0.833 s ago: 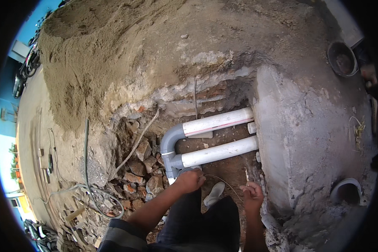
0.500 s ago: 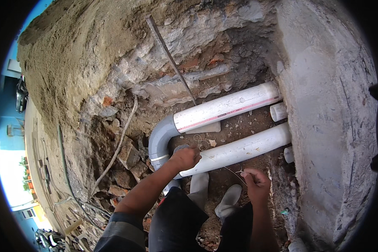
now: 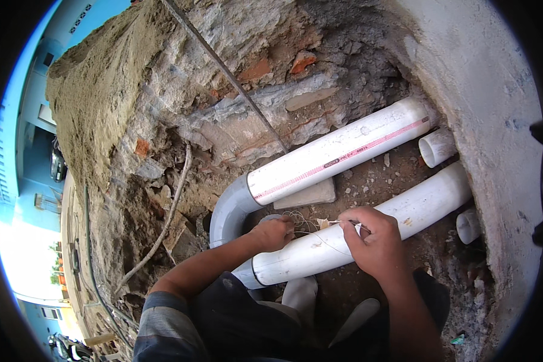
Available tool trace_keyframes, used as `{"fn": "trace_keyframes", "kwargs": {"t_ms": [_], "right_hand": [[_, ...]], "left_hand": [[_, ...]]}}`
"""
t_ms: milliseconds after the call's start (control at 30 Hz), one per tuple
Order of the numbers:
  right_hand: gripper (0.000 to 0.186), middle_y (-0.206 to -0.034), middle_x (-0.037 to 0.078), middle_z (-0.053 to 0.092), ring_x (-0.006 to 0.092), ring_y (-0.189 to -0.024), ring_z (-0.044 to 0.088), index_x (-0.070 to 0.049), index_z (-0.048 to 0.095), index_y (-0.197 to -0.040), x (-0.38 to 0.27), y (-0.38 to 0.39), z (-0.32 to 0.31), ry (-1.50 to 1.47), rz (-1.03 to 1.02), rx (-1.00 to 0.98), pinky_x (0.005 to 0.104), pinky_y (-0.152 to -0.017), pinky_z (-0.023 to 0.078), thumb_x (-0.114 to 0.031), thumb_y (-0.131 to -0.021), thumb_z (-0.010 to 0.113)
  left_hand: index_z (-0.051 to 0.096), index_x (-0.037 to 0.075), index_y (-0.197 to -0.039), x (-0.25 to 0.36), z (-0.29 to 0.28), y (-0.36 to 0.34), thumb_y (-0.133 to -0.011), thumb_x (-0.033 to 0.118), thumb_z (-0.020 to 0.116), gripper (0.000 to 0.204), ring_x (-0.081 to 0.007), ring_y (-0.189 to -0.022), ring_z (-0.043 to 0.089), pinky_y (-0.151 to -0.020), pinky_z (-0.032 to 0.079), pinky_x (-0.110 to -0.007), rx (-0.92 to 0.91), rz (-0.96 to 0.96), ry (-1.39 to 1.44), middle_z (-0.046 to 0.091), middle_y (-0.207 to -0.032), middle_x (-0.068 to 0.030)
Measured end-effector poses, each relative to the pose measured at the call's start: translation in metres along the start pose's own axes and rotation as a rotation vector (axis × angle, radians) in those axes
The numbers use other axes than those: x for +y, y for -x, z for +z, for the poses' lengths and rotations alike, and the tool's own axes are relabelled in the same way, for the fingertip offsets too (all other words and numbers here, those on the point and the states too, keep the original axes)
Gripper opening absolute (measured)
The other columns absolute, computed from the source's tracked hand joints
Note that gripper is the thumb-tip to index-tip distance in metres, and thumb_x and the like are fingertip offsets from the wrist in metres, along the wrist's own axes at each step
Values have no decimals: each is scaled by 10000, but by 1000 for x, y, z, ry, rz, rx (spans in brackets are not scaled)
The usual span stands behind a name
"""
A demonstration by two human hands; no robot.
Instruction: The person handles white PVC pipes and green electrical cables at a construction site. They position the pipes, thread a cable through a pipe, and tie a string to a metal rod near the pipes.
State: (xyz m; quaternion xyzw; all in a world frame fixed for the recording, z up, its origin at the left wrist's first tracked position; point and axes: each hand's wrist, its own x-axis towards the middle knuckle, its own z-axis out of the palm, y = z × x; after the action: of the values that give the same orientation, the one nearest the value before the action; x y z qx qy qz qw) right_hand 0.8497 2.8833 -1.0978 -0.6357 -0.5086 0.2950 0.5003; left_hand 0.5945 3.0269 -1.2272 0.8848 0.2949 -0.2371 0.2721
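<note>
My left hand (image 3: 275, 234) is closed beside the lower white pipe (image 3: 320, 250), with a thin pale string (image 3: 298, 224) running out from its fingers. Loops of that string lie between my two hands, over the gap between the pipes. My right hand (image 3: 374, 240) is above the lower pipe, thumb and fingers pinching a whitish strand of string. A grey elbow (image 3: 223, 211) joins onto the upper white pipe (image 3: 344, 154), which bears a reddish printed stripe. On the left, a grey fitting (image 3: 245, 275) meets the end of the lower pipe.
Two short white pipe stubs (image 3: 437, 148) stick out of the concrete wall (image 3: 495, 120) on the right. A long thin bar (image 3: 223, 69) leans against the broken earth bank (image 3: 114, 90). A root-like stick (image 3: 172, 211), rubble and a flat slab (image 3: 308, 194) lie around the pipes.
My right hand has moved up and left from beside my leg to above the lower pipe, still pinching the string. My left hand stays by the pipe; the view has shifted closer.
</note>
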Motion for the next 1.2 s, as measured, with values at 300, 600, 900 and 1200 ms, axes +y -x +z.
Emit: {"fn": "trace_keyframes", "kwargs": {"t_ms": [300,600,900,1200], "right_hand": [[46,-826,150,663,361,-808,660,-49,592,-828,12,-7,29,272,-79,-285,483,-721,531,-86,-849,576],[88,-803,160,661,371,-819,656,-48,610,-811,29,-15,25,314,-63,-253,489,-739,522,-115,-860,580],[73,-826,158,656,373,-832,644,-44,605,-815,32,-19,15,278,-33,-243,490,-740,504,-108,-846,617],[35,-812,152,650,376,-820,636,-55,619,-824,32,-13,12,310,-52,-203,478,-745,498,-86,-828,634]], "left_hand": [[635,51,-1173,-39,41,-2,-906,186,568,307,-380,-1150,587,-1012,461,-444,77,-19,13,512,-1358,-181],[600,34,-1247,-55,57,-3,-892,205,586,395,-400,-1202,559,-1042,448,-439,60,-98,97,501,-1402,-201],[702,-2,-1016,-23,-29,-9,-924,254,609,287,-338,-884,691,-817,538,-411,230,-121,257,707,-938,-210],[565,-6,-1256,-33,-145,-62,-969,269,642,405,-142,-793,631,-648,552,-290,1049,-188,1141,628,-1035,-64]]}}
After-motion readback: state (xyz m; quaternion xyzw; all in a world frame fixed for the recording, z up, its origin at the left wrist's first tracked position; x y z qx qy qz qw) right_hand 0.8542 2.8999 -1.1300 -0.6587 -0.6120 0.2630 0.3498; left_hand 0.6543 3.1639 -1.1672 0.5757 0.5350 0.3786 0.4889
